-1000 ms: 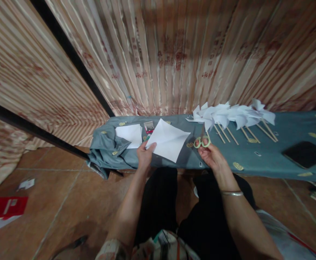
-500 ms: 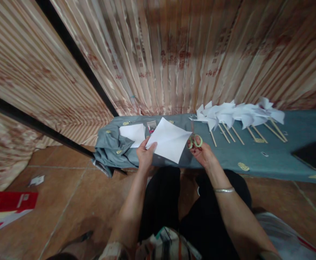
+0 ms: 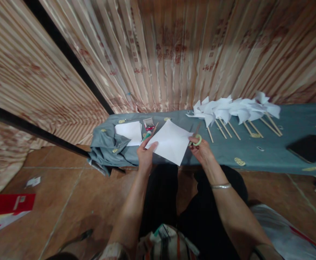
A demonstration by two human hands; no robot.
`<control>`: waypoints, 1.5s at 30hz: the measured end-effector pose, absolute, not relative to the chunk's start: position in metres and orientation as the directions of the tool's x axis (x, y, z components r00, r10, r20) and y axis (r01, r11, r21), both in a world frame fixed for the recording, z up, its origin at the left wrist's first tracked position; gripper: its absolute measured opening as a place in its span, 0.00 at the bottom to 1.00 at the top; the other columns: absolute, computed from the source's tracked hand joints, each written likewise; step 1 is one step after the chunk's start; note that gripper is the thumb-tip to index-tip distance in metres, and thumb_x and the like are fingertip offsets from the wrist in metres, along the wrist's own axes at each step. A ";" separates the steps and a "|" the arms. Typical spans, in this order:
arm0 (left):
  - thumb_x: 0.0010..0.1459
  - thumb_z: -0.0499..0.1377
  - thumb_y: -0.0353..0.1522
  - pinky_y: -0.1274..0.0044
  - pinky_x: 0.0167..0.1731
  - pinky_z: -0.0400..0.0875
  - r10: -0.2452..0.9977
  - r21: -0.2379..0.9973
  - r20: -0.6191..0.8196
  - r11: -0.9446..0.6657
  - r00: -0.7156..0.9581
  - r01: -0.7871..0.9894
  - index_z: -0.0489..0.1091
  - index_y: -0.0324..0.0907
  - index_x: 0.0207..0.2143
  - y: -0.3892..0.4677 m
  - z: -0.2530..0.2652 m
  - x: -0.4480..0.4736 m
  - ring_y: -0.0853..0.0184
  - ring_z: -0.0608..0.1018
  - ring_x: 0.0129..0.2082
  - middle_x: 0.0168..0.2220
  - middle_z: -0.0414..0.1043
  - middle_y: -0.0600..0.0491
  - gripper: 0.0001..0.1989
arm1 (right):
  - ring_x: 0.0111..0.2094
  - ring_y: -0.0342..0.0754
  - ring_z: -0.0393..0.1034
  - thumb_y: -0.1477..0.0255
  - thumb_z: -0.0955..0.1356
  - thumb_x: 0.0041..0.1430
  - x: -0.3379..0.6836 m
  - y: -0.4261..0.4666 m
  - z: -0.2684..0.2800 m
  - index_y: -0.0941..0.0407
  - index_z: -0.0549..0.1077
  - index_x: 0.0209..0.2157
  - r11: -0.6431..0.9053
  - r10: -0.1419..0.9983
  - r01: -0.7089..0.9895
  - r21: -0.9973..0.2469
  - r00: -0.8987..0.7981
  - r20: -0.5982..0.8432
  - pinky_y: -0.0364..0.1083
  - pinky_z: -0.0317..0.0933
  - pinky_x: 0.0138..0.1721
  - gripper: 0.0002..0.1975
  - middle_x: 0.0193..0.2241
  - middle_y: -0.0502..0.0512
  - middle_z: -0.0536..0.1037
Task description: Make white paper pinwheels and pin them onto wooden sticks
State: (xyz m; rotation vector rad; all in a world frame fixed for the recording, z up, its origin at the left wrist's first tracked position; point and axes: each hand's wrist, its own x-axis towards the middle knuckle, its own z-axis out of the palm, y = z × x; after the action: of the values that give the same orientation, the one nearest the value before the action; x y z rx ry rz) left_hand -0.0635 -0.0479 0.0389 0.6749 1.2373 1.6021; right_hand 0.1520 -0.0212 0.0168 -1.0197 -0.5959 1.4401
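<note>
A square sheet of white paper [image 3: 170, 144] with faint creases is held above the bench by my left hand [image 3: 145, 154], thumb on top at its left corner. My right hand [image 3: 201, 151] is closed round scissors [image 3: 197, 140] with pale green handles, their blades pointing away from me. Its fingertips touch the paper's right corner. Just beyond my left hand are a green tube [image 3: 148, 135], a thin stick [image 3: 156, 127] and a small open box [image 3: 148, 125] with tiny items inside. A pile of white paper [image 3: 128, 132] lies further left.
White paper pinwheels [image 3: 235, 110] on wooden sticks lie in a row at the back right of the cloth-covered bench [image 3: 228, 159]. A flat black device [image 3: 310, 148] rests at the far right. A pleated curtain [image 3: 171, 72] hangs behind, and a dark pole [image 3: 73, 57] slants at left.
My right hand has come to the paper's right corner and now touches it. The scissors have turned, with one handle ring now plainly visible. The green tube and stick have come into sight.
</note>
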 end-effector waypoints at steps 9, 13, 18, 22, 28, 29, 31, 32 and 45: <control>0.42 0.73 0.35 0.68 0.41 0.79 0.918 0.822 -0.328 0.160 -0.224 -0.547 0.75 0.38 0.34 -0.055 0.033 -0.032 0.55 0.83 0.41 0.34 0.81 0.47 0.17 | 0.20 0.38 0.66 0.69 0.80 0.29 0.152 -0.026 0.025 0.54 0.75 0.28 -0.131 0.949 -0.519 -0.844 0.180 -0.258 0.38 0.59 0.18 0.19 0.19 0.43 0.74; 0.48 0.71 0.32 0.70 0.43 0.79 0.891 0.810 -0.352 0.136 -0.286 -0.571 0.75 0.39 0.38 -0.042 0.035 -0.031 0.56 0.82 0.45 0.38 0.82 0.48 0.14 | 0.21 0.40 0.68 0.62 0.82 0.32 0.154 -0.033 0.029 0.54 0.76 0.30 -0.143 0.952 -0.469 -0.872 0.175 -0.250 0.39 0.59 0.20 0.22 0.21 0.46 0.77; 0.53 0.68 0.30 0.75 0.44 0.78 0.901 0.786 -0.341 0.117 -0.269 -0.607 0.74 0.41 0.43 -0.013 0.038 -0.028 0.62 0.81 0.47 0.47 0.80 0.49 0.14 | 0.23 0.42 0.69 0.46 0.76 0.42 0.168 -0.054 0.033 0.55 0.78 0.36 -0.237 0.965 -0.258 -0.937 0.053 -0.259 0.40 0.58 0.22 0.28 0.26 0.52 0.81; 0.55 0.66 0.29 0.75 0.43 0.78 0.898 0.746 -0.367 0.128 -0.243 -0.654 0.72 0.42 0.48 0.005 0.030 -0.014 0.63 0.81 0.48 0.50 0.79 0.48 0.17 | 0.25 0.42 0.70 0.46 0.75 0.45 0.178 -0.076 0.032 0.56 0.79 0.39 -0.329 0.942 -0.140 -0.934 -0.119 -0.314 0.40 0.58 0.23 0.29 0.28 0.54 0.82; 0.58 0.64 0.30 0.76 0.49 0.77 0.891 0.753 -0.363 0.109 -0.272 -0.649 0.72 0.42 0.52 0.010 0.014 -0.009 0.63 0.78 0.54 0.54 0.76 0.49 0.18 | 0.29 0.45 0.75 0.41 0.73 0.42 0.171 -0.090 0.034 0.57 0.79 0.37 -0.431 0.857 0.026 -0.902 -0.300 -0.418 0.39 0.60 0.23 0.33 0.29 0.56 0.82; 0.58 0.64 0.31 0.76 0.50 0.76 0.891 0.749 -0.366 0.112 -0.268 -0.653 0.72 0.42 0.52 0.011 0.013 -0.010 0.62 0.78 0.55 0.55 0.76 0.48 0.18 | 0.28 0.45 0.75 0.41 0.73 0.41 0.169 -0.090 0.034 0.57 0.79 0.36 -0.435 0.849 0.048 -0.899 -0.311 -0.427 0.39 0.59 0.22 0.33 0.28 0.56 0.82; 0.58 0.65 0.31 0.75 0.50 0.76 0.888 0.737 -0.379 0.121 -0.259 -0.665 0.72 0.42 0.52 0.011 0.013 -0.012 0.61 0.77 0.56 0.56 0.76 0.48 0.18 | 0.26 0.44 0.73 0.41 0.73 0.41 0.167 -0.090 0.034 0.57 0.80 0.35 -0.436 0.841 0.077 -0.897 -0.321 -0.436 0.38 0.57 0.20 0.33 0.26 0.55 0.81; 0.58 0.65 0.31 0.74 0.51 0.76 0.885 0.727 -0.387 0.120 -0.258 -0.676 0.72 0.43 0.51 0.012 0.013 -0.012 0.60 0.77 0.56 0.56 0.75 0.48 0.18 | 0.25 0.43 0.72 0.41 0.73 0.42 0.166 -0.089 0.033 0.56 0.80 0.35 -0.434 0.839 0.087 -0.897 -0.325 -0.437 0.38 0.56 0.20 0.32 0.26 0.54 0.80; 0.57 0.62 0.23 0.68 0.53 0.75 0.836 0.633 -0.470 0.095 -0.284 -0.769 0.75 0.41 0.37 0.012 0.016 -0.002 0.56 0.78 0.55 0.48 0.80 0.46 0.07 | 0.25 0.43 0.70 0.40 0.72 0.45 0.158 -0.083 0.027 0.58 0.78 0.38 -0.408 0.841 0.132 -0.903 -0.332 -0.428 0.41 0.54 0.21 0.34 0.28 0.57 0.80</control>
State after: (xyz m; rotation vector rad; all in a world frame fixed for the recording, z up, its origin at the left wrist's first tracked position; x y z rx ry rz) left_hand -0.0018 0.0117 0.0164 0.0895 1.0133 1.5589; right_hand 0.1580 -0.0829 0.0268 -1.3842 -1.2798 1.7928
